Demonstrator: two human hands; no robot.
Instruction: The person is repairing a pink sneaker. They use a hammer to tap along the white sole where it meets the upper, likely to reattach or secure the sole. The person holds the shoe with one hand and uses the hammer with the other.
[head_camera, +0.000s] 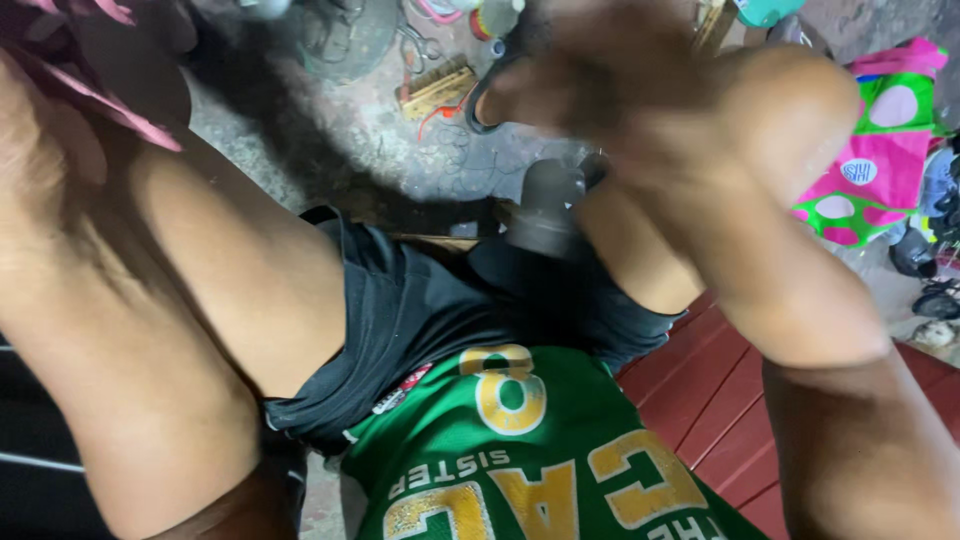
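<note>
Right hand, blurred at top centre, seems closed on dark scissors; left hand's grip can't be told. A swing that fast could nick the knee.

Dim, flat light; the raised right hand is smeared by motion blur, perhaps also out of focus.

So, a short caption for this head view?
Seated person's blurred right hand raised over cluttered concrete floor, dark cylindrical tool between the knees.

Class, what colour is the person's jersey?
Green with yellow lettering, shown in the head view.
</note>
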